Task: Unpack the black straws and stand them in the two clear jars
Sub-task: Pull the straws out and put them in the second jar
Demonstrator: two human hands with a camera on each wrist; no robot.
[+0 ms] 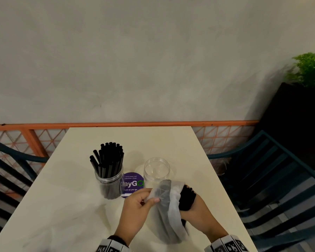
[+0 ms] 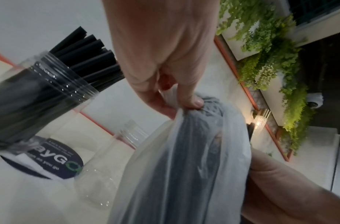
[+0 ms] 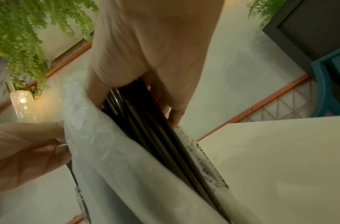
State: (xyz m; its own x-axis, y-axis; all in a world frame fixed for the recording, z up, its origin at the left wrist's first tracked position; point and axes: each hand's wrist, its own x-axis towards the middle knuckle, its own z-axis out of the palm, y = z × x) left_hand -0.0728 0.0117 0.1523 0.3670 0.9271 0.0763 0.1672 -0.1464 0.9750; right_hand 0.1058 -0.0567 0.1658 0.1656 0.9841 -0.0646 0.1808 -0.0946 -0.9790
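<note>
Right hand [image 1: 198, 212] fingers [image 3: 177, 115] around straw bundle [image 1: 187, 199]; left hand [image 1: 137, 206] pinching wrapper [image 1: 168, 206].

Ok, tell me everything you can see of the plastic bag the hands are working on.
The plastic bag is thin, translucent, whitish and crumpled, held above the table in front of the empty jar. The left hand pinches its upper edge; the right hand grips the bundle of black straws that sticks out of its open top. More straws show dark through the film.
</note>
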